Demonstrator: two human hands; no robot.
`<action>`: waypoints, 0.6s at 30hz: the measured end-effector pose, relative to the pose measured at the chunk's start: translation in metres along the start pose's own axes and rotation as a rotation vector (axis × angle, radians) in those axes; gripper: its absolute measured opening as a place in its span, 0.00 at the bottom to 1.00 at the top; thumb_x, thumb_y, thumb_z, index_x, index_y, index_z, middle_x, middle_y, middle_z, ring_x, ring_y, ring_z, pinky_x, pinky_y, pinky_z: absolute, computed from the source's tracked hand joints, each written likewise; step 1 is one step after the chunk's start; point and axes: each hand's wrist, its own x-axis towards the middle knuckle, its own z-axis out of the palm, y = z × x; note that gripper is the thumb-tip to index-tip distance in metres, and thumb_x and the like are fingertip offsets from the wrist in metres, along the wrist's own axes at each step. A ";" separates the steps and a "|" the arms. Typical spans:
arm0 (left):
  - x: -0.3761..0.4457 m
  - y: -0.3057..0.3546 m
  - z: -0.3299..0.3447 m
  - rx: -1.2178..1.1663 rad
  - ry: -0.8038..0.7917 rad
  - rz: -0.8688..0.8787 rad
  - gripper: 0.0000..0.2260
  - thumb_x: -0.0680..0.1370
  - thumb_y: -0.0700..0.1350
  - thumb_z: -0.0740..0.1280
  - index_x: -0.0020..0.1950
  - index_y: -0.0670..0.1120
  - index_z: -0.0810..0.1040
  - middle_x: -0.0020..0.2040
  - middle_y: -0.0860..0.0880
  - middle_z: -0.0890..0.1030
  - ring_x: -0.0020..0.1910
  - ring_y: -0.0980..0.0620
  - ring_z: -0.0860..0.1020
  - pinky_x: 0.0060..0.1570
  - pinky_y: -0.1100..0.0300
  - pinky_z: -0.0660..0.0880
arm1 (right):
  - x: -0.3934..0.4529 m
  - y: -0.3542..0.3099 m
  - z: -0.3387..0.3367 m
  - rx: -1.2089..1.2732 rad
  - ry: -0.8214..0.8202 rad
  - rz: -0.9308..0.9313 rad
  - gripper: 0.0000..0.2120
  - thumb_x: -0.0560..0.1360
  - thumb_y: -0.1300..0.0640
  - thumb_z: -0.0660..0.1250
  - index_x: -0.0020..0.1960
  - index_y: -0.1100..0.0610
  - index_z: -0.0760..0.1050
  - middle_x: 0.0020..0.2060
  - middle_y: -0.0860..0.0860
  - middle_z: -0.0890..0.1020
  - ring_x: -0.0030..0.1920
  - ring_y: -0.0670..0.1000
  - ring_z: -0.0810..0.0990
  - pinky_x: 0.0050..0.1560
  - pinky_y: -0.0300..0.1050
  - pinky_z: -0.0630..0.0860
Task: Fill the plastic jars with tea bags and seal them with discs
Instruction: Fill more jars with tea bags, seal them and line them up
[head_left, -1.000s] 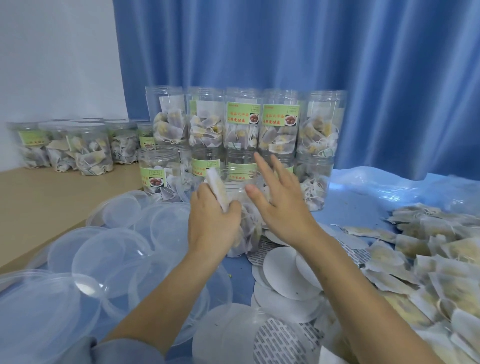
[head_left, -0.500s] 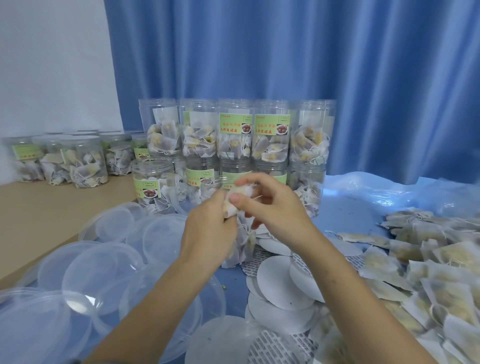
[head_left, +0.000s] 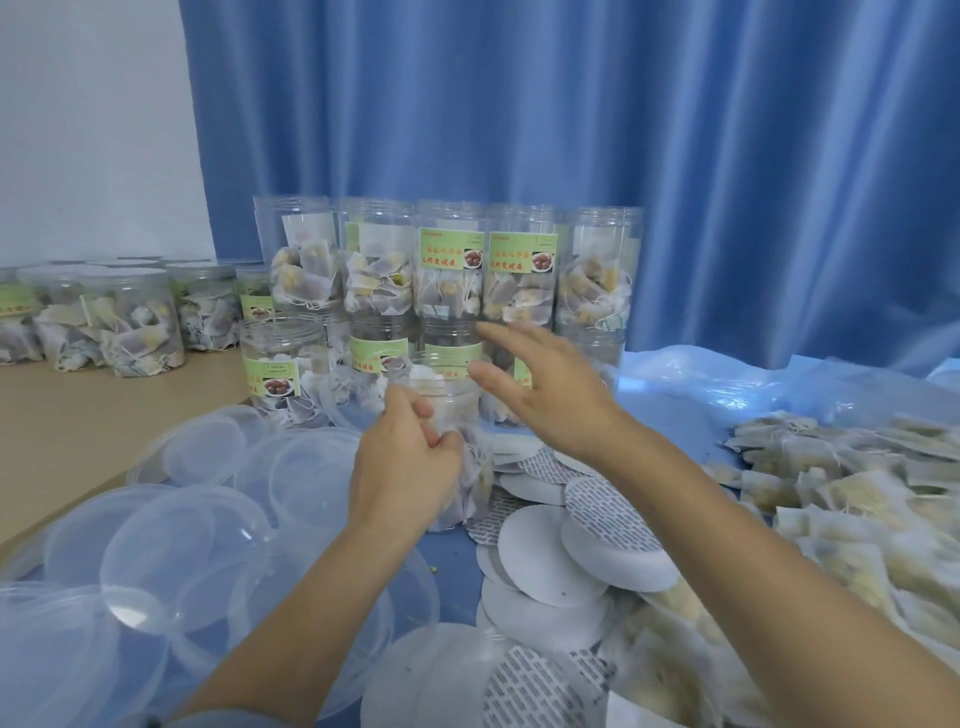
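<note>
A clear jar (head_left: 447, 415) stands on the table (head_left: 104, 415), right in front of the person, w/ tea bags in it & one white bag (head_left: 423, 373) poking up at the top. Left hand (head_left: 402, 462) is at the jar's side, fingers curled round it. Right hand (head_left: 545, 395) is up next to the jar's top, fingers straight & loose, holding nothing. White discs (head_left: 540, 561) lie just by the jar. Loose tea bags (head_left: 857, 493) are piled on the right. Clear lids (head_left: 166, 545) lie on the left. Filled jars (head_left: 452, 275) are stacked behind.
</note>
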 end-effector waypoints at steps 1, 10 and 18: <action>-0.001 0.000 0.001 0.008 0.004 0.005 0.10 0.74 0.43 0.67 0.49 0.49 0.66 0.37 0.55 0.74 0.40 0.49 0.73 0.39 0.57 0.65 | -0.009 0.006 -0.007 -0.043 0.023 0.003 0.24 0.76 0.45 0.64 0.71 0.48 0.66 0.67 0.52 0.70 0.67 0.52 0.67 0.65 0.43 0.61; -0.008 -0.004 0.006 0.185 -0.164 -0.015 0.09 0.73 0.49 0.68 0.32 0.52 0.76 0.30 0.58 0.76 0.38 0.54 0.76 0.38 0.60 0.71 | -0.074 0.050 -0.017 -0.515 -0.582 0.420 0.32 0.63 0.29 0.68 0.55 0.53 0.74 0.51 0.50 0.78 0.51 0.52 0.76 0.47 0.46 0.73; -0.019 -0.011 0.018 0.169 -0.635 0.054 0.10 0.75 0.54 0.68 0.39 0.50 0.84 0.35 0.53 0.82 0.33 0.60 0.76 0.33 0.74 0.68 | -0.078 0.064 -0.018 -0.403 -0.482 0.380 0.17 0.69 0.39 0.68 0.51 0.49 0.80 0.48 0.46 0.81 0.50 0.50 0.78 0.50 0.46 0.76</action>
